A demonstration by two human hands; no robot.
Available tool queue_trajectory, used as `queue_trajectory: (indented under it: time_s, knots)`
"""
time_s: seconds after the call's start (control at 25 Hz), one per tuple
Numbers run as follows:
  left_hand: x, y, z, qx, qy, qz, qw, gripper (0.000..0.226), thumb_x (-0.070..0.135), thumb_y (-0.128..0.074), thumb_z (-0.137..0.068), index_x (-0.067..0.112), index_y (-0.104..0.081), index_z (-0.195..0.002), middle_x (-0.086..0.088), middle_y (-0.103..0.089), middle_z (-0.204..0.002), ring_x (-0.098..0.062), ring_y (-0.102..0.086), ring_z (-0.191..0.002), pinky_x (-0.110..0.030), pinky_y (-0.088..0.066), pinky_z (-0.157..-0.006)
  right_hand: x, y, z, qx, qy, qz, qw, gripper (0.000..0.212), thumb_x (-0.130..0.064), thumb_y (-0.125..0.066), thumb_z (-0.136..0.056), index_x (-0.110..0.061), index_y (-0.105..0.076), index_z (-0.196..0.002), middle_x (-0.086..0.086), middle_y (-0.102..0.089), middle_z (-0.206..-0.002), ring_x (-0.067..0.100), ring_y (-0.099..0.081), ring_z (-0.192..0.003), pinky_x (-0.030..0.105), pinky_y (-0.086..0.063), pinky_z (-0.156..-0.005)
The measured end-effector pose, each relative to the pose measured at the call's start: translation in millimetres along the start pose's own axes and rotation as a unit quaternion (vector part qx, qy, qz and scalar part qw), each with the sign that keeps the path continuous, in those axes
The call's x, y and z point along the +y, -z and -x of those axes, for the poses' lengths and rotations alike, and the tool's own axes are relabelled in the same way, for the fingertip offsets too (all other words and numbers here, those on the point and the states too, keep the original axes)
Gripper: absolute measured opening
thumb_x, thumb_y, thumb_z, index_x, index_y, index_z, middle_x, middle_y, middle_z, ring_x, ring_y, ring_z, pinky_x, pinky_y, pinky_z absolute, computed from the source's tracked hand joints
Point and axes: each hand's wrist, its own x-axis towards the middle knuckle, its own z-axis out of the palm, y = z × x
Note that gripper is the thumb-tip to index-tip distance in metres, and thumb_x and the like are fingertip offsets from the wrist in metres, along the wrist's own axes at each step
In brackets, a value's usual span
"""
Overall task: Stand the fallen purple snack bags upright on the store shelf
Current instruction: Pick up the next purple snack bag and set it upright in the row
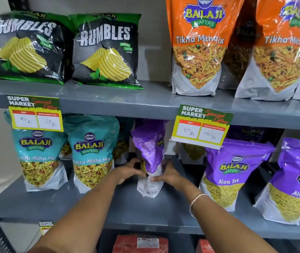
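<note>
A purple snack bag (151, 148) stands upright in the middle of the grey lower shelf (127, 207), turned so its side and barcoded back face me. My left hand (130, 171) grips its lower left side and my right hand (169, 175) grips its lower right side. Two more purple Aloo Sev bags (234, 170) (295, 181) stand upright to the right, facing front. Another purple bag (247, 133) shows dimly behind them.
Teal Khatta Mitha Mix bags (90, 154) stand to the left on the same shelf. A price tag (202, 126) hangs from the upper shelf just right of the held bag. Black Rumbles bags (105, 50) and orange Tikha Mitha Mix bags (198, 46) fill the upper shelf.
</note>
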Motion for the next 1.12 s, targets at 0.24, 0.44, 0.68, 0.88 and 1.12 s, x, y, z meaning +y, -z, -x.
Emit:
queue_trajectory:
  time_s: [0.24,0.44,0.68,0.88,1.12]
  knots:
    - [6,-1,7,0.017,0.013,0.057,0.998,0.080,0.023,-0.074,-0.054,0.029,-0.033,-0.123,-0.002,-0.059,-0.115,-0.021,-0.052,-0.114,-0.044,-0.020,-0.111,3,-12,8,0.035,0.025,-0.015,0.999,0.089,-0.030,-0.087,-0.042,-0.017,-0.034,-0.112,0.012,-0.051,-0.126,0.023,-0.054,-0.115,0.039,-0.046,-0.102]
    - [1,10,4,0.119,-0.025,0.047,0.991,0.040,0.008,-0.071,-0.070,0.016,-0.053,-0.105,-0.003,-0.060,-0.102,-0.021,-0.047,-0.110,-0.028,-0.036,-0.088,-5,22,12,-0.055,0.025,-0.034,0.998,0.053,0.013,-0.067,-0.069,0.001,-0.055,-0.120,0.008,-0.061,-0.107,0.013,-0.060,-0.083,0.004,-0.049,-0.066]
    - [17,2,9,0.072,-0.057,0.018,0.996,0.065,-0.008,-0.069,-0.072,0.005,-0.042,-0.130,-0.008,-0.055,-0.127,-0.014,-0.047,-0.111,-0.023,-0.034,-0.095,-11,36,3,0.019,-0.038,-0.024,0.999,0.029,0.001,-0.062,-0.080,-0.014,-0.048,-0.101,-0.001,-0.055,-0.080,0.011,-0.051,-0.068,0.022,-0.044,-0.057]
    - [11,10,6,0.089,-0.065,-0.020,0.994,0.088,-0.004,-0.076,-0.065,0.011,-0.029,-0.138,-0.011,-0.048,-0.139,-0.021,-0.047,-0.120,-0.025,-0.036,-0.096,-9,33,2,0.037,-0.064,-0.110,0.991,0.021,0.001,-0.060,-0.082,-0.018,-0.050,-0.080,-0.001,-0.055,-0.075,0.013,-0.053,-0.066,0.026,-0.046,-0.060]
    - [16,-6,10,0.119,-0.092,-0.027,0.988,0.079,-0.003,-0.073,-0.070,0.004,-0.029,-0.135,-0.009,-0.048,-0.132,-0.018,-0.045,-0.119,-0.020,-0.035,-0.092,-12,32,5,-0.057,-0.072,-0.119,0.989,0.041,-0.003,-0.063,-0.080,-0.024,-0.047,-0.112,-0.004,-0.059,-0.109,0.015,-0.051,-0.106,0.035,-0.038,-0.094]
